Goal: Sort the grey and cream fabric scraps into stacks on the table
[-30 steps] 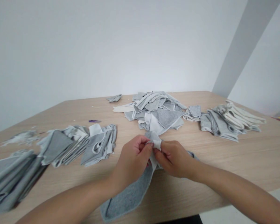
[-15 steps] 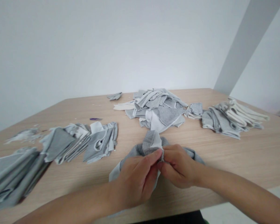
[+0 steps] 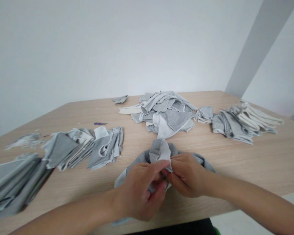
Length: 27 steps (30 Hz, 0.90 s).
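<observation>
A grey piece of fabric (image 3: 142, 159) with a whitish reverse side lies bunched on the table near the front edge, partly hidden by my hands. My left hand (image 3: 143, 189) pinches its raised edge between thumb and fingers. Close against it, my right hand (image 3: 188, 174) grips the same edge from the right, fingers curled. Between the hands a folded flap of the cloth stands up, its pale side showing. The exact pinch points are partly covered by my fingers.
A heap of grey fabric pieces (image 3: 169, 112) lies at the back of the wooden table (image 3: 88, 112). Folded stacks (image 3: 105, 150) and rolled cloth (image 3: 17, 182) sit left, with pale scraps (image 3: 26, 141) and a small purple tool (image 3: 100, 123). More folded cloth (image 3: 242, 122) lies right.
My left thumb and fingers have parted a little and shifted along the edge. More of the flap's pale side shows. My right hand has barely moved.
</observation>
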Tool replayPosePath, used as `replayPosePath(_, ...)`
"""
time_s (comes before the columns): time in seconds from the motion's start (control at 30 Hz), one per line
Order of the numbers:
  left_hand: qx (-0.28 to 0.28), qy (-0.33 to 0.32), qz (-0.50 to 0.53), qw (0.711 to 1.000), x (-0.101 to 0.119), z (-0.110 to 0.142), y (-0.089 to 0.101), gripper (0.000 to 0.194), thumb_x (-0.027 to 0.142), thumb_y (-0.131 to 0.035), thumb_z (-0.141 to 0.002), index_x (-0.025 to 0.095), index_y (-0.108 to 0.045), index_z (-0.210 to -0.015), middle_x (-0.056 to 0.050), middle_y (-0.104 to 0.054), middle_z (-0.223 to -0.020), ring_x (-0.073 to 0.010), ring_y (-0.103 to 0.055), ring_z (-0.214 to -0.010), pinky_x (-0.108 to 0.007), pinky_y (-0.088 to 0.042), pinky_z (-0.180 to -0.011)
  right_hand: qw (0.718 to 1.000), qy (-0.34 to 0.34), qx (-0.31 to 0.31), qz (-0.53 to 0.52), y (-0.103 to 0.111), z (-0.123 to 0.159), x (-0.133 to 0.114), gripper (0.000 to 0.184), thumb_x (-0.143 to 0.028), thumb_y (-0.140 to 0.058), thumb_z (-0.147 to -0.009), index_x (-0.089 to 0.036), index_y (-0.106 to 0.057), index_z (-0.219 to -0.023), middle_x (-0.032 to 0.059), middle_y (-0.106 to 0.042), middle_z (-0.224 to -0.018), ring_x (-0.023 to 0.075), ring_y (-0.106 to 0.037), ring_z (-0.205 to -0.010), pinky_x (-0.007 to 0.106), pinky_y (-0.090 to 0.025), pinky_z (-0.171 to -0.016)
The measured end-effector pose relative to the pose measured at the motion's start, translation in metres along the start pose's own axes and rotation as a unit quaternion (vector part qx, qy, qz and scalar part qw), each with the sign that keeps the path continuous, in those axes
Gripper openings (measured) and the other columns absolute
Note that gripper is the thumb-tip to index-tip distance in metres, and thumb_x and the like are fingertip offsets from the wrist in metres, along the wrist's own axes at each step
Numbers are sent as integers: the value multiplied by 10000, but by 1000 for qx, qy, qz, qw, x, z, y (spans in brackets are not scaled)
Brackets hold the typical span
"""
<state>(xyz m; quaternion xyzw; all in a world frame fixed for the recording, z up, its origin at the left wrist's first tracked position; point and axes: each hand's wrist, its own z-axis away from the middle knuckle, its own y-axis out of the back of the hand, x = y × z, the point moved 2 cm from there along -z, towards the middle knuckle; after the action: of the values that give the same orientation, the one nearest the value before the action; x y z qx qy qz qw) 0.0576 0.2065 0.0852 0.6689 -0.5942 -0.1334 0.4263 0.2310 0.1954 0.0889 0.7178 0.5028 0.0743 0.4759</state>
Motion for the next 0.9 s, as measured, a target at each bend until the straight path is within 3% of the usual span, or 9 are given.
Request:
replayPosePath(0.07, 36, 19, -30, 999, -8, -4, 11, 419, 103, -514, -801, 242, -487, -1195, 45, -596, -628, -122, -555, -510, -240, -428, -547, 999, 24, -18, 15, -1, 6, -1, 194, -192, -441, -852, -190, -466, -660, 6, -530, -568, 121, -438, -505, 270, -264, -491)
replayPosePath(0.13, 23, 52, -25, 998, -21, -14, 19, 309, 89, -498, -816, 216, -572, -1088, -2, -631, -754, -127, -594, -637, -235, -452, -603, 998, 47, -39, 28, -2, 12, -5, 196, -192, -458, -839, -195, -455, -643, -2, -523, -556, 118, -431, -490, 273, -259, -483)
replayPosePath(0.2, -70, 39, 34, 996, -33, -27, 21, 292, 84, -480, -827, 189, -619, -1061, -61, -660, -969, -159, -628, -870, -263, -491, -755, 995, 62, -70, 42, -4, 17, -10, 179, -205, -481, -829, -192, -472, -651, 1, -537, -562, 124, -453, -503, 278, -286, -493)
replayPosePath(0.33, -265, -11, 99, 959, -50, -42, 8, 338, 9, -433, -806, 179, -669, -979, -62, -691, -1038, -158, -627, -1002, -268, -468, -910, 990, 82, -109, 49, -8, 24, -16, 119, -221, -505, -821, -182, -519, -709, 12, -582, -616, 140, -517, -579, 286, -360, -557)
replayPosePath(0.43, -387, -55, 34, 920, -55, -39, -12, 381, 7, -498, -762, 225, -659, -1030, -21, -703, -1088, -168, -616, -1070, -299, -417, -1000, 990, 89, -99, 46, -9, 25, -15, 167, -247, -482, -851, -193, -503, -694, 0, -559, -588, 133, -502, -552, 287, -355, -548)
replayPosePath(0.5, -426, -58, -27, 903, -59, -34, -25, 399, 43, -574, -728, 261, -649, -1054, -3, -704, -1099, -197, -609, -1090, -373, -356, -1064, 990, 88, -98, 45, -9, 26, -14, 187, -256, -485, -852, -201, -485, -673, -4, -548, -573, 131, -497, -538, 289, -352, -542)
replayPosePath(0.67, -464, -69, -147, 871, -70, -27, -44, 330, 140, -705, -644, 233, -690, -961, -43, -724, -928, -256, -617, -1001, -528, -239, -1106, 987, 80, -131, 43, -7, 28, -16, 153, -269, -495, -831, -222, -495, -685, 9, -586, -600, 155, -529, -568, 312, -365, -520)
replayPosePath(0.8, -430, -81, -240, 866, -78, -28, -41, 81, 183, -713, -664, 213, -703, -739, -41, -696, -798, -248, -584, -945, -601, -119, -1119, 986, 90, -136, 41, -1, 30, -21, 183, -243, -450, -846, -219, -513, -676, 10, -579, -561, 158, -517, -545, 326, -355, -492)
replayPosePath(0.9, -419, -90, -288, 856, -84, -31, -33, 48, 199, -722, -668, 222, -692, -639, -34, -670, -733, -253, -545, -960, -603, -60, -1127, 986, 96, -128, 48, 6, 32, -24, 156, -223, -469, -832, -207, -532, -690, 13, -580, -561, 152, -511, -539, 326, -344, -490)
